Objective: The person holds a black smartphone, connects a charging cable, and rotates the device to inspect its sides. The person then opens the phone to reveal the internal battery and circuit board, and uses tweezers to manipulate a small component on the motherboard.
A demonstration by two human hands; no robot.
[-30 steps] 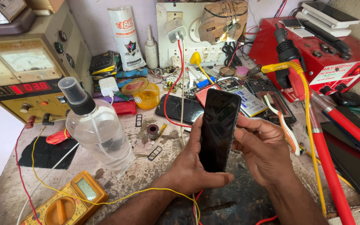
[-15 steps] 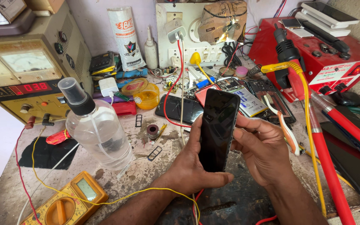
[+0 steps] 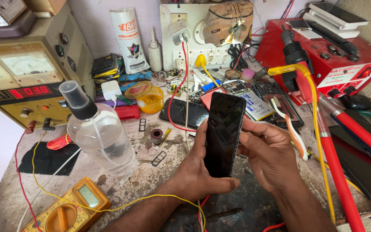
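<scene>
A black smartphone [image 3: 223,133] with a dark screen stands upright above the workbench, held in both my hands. My left hand [image 3: 196,174] cups its lower end and left edge, the thumb lying under the bottom. My right hand [image 3: 269,157] holds its right edge, the thumb resting on the side of the phone. Right behind the phone lie an opened phone body [image 3: 254,101] and a second dark phone [image 3: 183,112] flat on the bench.
A clear spray bottle [image 3: 101,137] stands to the left, a yellow multimeter [image 3: 71,208] at the front left. A power supply with a red display [image 3: 26,90] sits far left, a red rework station [image 3: 331,64] at the right. Red and yellow cables [image 3: 323,146] cross the right side.
</scene>
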